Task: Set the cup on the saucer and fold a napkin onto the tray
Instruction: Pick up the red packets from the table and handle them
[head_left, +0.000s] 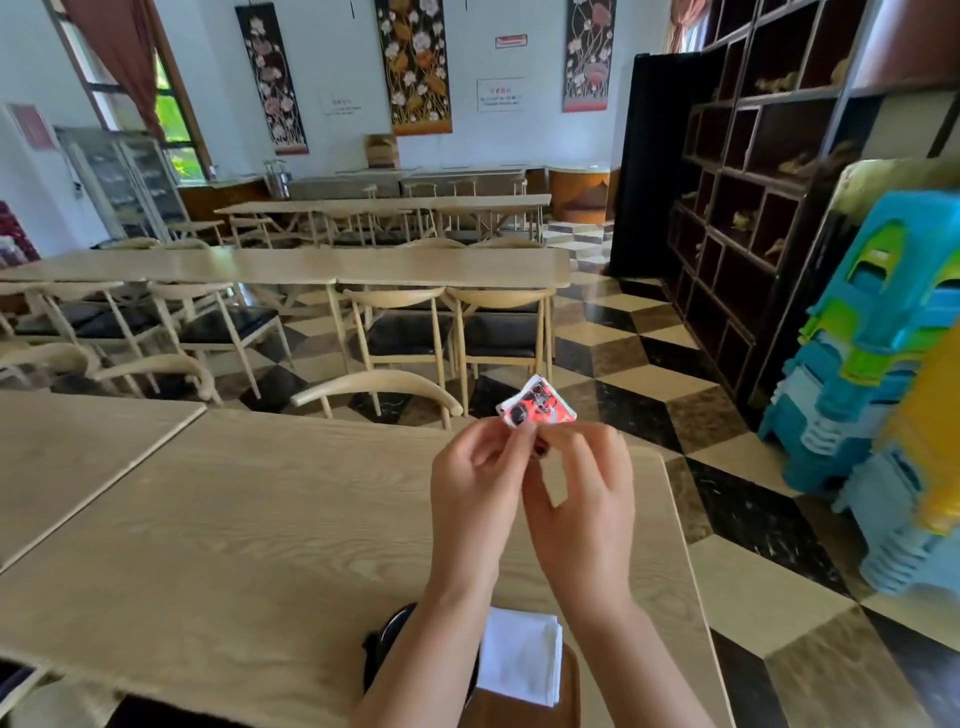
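My left hand (475, 483) and my right hand (582, 499) are raised together over the wooden table (260, 519), both pinching a small red, white and black packet (537, 402) at its lower edge. A folded white napkin (522, 654) lies on a brown wooden tray (569, 691) at the near edge, below my forearms. A dark round item (379, 654), perhaps the saucer or cup, shows to the left of the tray, mostly hidden by my left forearm.
A curved chair back (374, 387) stands across the table. More long tables and chairs (415, 322) fill the room. Stacked blue and green plastic stools (872, 395) and a dark shelf unit (753, 208) line the right side. Checkered floor lies to the right.
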